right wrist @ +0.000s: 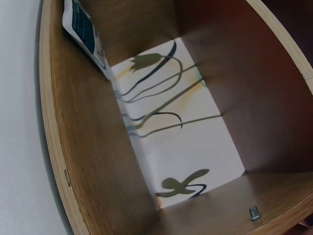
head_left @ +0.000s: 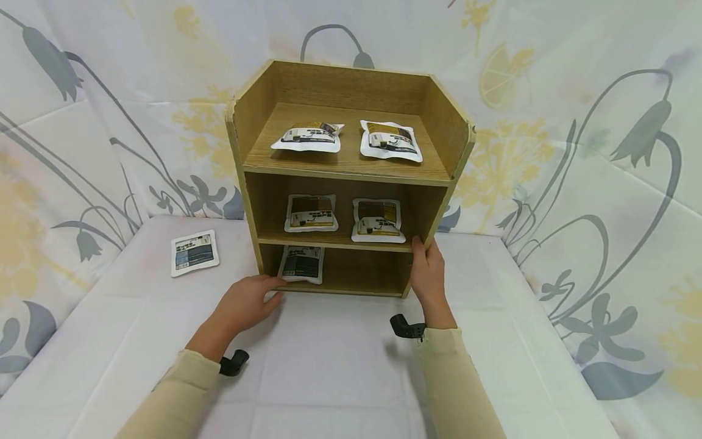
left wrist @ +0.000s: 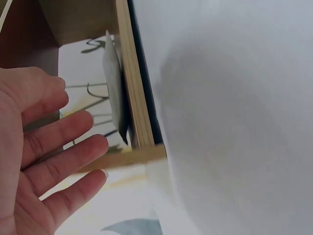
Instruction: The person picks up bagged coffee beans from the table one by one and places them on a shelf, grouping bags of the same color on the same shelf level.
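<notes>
A small wooden shelf unit (head_left: 345, 177) with three levels stands against the patterned backdrop. Flat white-edged packets sit on it: a tilted packet (head_left: 309, 137) and a second packet (head_left: 392, 141) on top, two more on the middle level, and a dark-labelled packet (head_left: 301, 264) at the bottom left. My left hand (head_left: 249, 302) is at the bottom shelf's left front edge, near that packet; in the left wrist view its fingers (left wrist: 63, 137) are extended and hold nothing. My right hand (head_left: 428, 274) touches the unit's right side panel, its fingers mostly hidden in the right wrist view.
Another packet (head_left: 194, 252) with a blue label lies flat on the white tablecloth (head_left: 329, 366), left of the unit. Floral cloth (head_left: 548, 152) rises behind and on both sides. A small metal peg (right wrist: 254, 213) sticks out of the unit's inner side wall.
</notes>
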### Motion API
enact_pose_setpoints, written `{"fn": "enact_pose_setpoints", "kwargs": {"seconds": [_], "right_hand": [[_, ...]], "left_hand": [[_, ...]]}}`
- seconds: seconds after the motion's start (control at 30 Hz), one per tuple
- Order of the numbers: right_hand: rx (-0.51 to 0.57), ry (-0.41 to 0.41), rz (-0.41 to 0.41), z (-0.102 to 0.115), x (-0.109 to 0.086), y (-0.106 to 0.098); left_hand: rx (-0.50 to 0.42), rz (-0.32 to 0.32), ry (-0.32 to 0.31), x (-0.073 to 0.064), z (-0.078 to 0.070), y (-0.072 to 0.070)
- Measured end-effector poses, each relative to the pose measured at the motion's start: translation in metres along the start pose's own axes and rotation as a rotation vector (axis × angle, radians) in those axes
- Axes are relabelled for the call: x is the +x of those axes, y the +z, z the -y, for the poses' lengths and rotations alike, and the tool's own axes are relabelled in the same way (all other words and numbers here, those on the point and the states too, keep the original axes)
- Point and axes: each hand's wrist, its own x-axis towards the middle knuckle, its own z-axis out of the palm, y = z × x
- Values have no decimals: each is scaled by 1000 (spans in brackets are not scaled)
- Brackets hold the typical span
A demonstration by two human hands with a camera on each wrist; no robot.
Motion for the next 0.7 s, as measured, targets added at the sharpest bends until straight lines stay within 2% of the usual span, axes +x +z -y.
{"fn": "enact_pose_setpoints", "kwargs": {"seconds": [0.37, 0.7], "right_hand": [[6, -15, -5, 0, -1, 0], [-2, -15, -9, -1, 0, 0]], "left_hand": [[39, -15, -32, -11, 26, -7], [36, -15, -69, -13, 48, -14]]}}
